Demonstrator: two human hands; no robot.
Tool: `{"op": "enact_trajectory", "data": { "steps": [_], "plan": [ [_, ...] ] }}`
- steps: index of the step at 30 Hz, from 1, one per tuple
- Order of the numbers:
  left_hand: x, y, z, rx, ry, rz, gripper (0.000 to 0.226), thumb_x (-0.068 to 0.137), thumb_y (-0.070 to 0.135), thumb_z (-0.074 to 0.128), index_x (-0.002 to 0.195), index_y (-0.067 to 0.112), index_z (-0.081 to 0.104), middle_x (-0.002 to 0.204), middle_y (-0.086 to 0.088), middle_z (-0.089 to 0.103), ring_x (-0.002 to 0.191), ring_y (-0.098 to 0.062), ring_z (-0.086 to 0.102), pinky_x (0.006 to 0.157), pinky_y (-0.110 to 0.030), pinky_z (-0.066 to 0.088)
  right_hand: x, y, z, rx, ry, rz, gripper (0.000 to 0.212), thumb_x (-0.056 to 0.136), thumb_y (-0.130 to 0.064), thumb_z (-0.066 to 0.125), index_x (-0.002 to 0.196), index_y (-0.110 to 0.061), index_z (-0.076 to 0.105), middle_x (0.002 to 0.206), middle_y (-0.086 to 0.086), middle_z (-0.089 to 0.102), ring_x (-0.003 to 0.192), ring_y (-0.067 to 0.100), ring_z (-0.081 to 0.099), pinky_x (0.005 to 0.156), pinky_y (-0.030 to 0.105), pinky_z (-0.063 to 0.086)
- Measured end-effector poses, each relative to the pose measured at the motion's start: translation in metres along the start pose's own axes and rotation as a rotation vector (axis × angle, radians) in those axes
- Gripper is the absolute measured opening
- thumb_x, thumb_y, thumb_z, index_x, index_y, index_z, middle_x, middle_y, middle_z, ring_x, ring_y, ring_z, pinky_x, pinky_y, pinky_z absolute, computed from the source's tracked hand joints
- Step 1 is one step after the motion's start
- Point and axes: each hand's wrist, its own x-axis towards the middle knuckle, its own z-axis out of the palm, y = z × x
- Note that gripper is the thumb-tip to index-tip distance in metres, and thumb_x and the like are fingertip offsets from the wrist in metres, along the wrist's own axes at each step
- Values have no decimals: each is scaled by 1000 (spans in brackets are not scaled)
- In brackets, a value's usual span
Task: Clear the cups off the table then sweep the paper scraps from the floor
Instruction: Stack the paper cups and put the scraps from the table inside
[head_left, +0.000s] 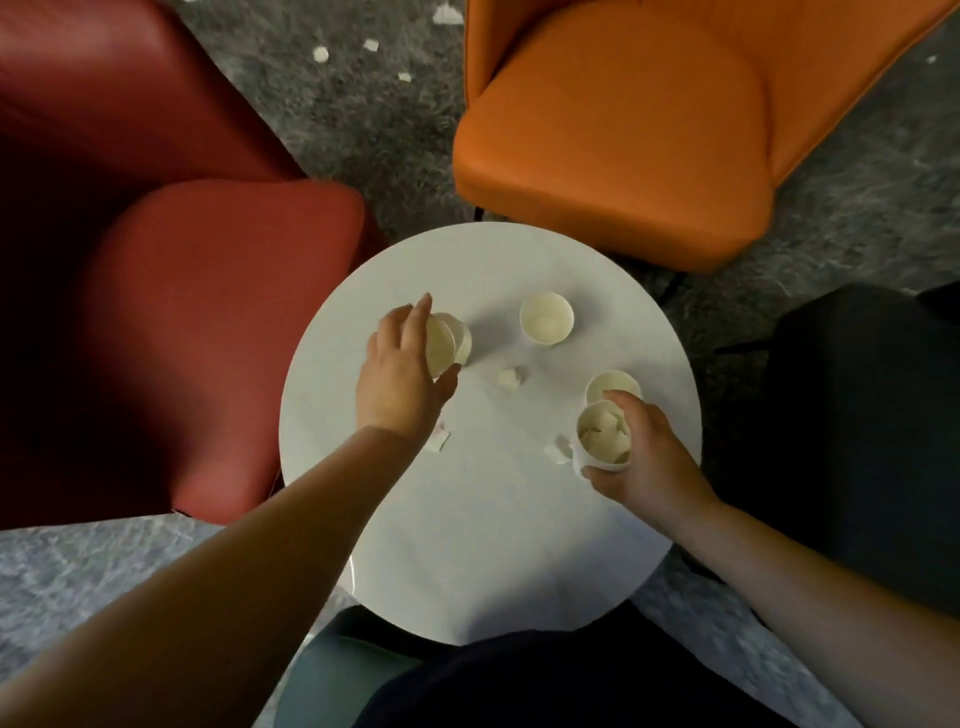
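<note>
Item: round white desk (467, 519), taken as the landmark for all positions below.

Cups on or over the desk, four counted:
- Tilted cup (448, 345), left-of-centre part of the desk, lying over on its side with what looks like a second cup nested in it; cannot tell for certain. The left hand (400, 376) grips it, fingers (422, 312) curled over the top and thumb beneath.
- Filled cup (602, 441), right part of the desk, stuffed with paper pieces. The right hand (647, 457) holds it, fingers wrapped round its wall.
- Near cup (613, 387), upright, touching the filled cup on its far side.
- Far cup (546, 318), upright, standing alone toward the desk's far edge, apart from both hands.

Loose scraps on the desk: one crumpled scrap (510, 376) at the centre, others just beside each hand.

Floor scraps (321, 53): scattered on the grey carpet well beyond the desk's far edge, between the red chair (208, 312) and the orange chair (623, 130).

Step in hand, as judged: clearing cups; sweeping not yet begun.

Next move calls for: gathering the cups into one stack, keeping the filled cup upright so that its paper stays in.
</note>
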Motion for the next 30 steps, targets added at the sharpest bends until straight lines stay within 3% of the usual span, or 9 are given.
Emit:
{"op": "enact_trajectory", "data": {
  "steps": [7, 14, 18, 23, 27, 30],
  "plan": [
    [17, -2, 28, 108, -210, -48, 85, 84, 30, 74, 152, 19, 24, 151, -4, 36, 130, -31, 42, 101, -46, 43, -3, 12, -7, 32, 9, -6, 85, 68, -36, 83, 134, -39, 29, 118, -8, 40, 100, 7, 45, 80, 22, 40],
    [25, -1, 55, 104, -330, -77, 85, 84, 19, 75, 152, 21, 26, 153, 1, 30, 133, -28, 38, 101, -41, 42, -2, 24, -13, 57, -3, -9, 85, 69, -34, 83, 137, -34, 33, 122, -4, 43, 103, 6, 45, 82, 20, 41],
    [20, 9, 54, 73, -254, -47, 81, 84, 22, 75, 151, 20, 29, 149, -2, 35, 130, -29, 40, 99, -42, 44, 1, 27, -16, 77, 3, -17, 85, 69, -34, 82, 136, -38, 31, 123, -5, 42, 101, 4, 45, 81, 19, 41],
    [20, 49, 41, -159, 87, 78, 81, 81, 21, 78, 149, 15, 34, 146, -10, 39, 131, -29, 42, 106, -38, 41, 2, 29, -20, 67, -2, 12, 85, 69, -35, 81, 138, -34, 30, 120, -5, 41, 98, 7, 45, 79, 21, 42],
    [32, 81, 46, -157, 29, 168, 86, 78, 22, 81, 149, 15, 33, 146, -9, 40, 130, -28, 44, 105, -37, 42, -1, 29, -22, -40, 93, -96, 88, 64, -28, 85, 139, -15, 41, 121, 5, 50, 103, 19, 54, 83, 24, 48],
    [40, 90, 62, -82, -82, 135, 88, 79, 29, 80, 150, 20, 30, 148, -5, 39, 130, -27, 44, 103, -40, 44, -2, 34, -27, -34, 81, -86, 88, 64, -30, 85, 138, -16, 41, 122, 3, 49, 103, 15, 53, 81, 13, 42]
  ]
}}
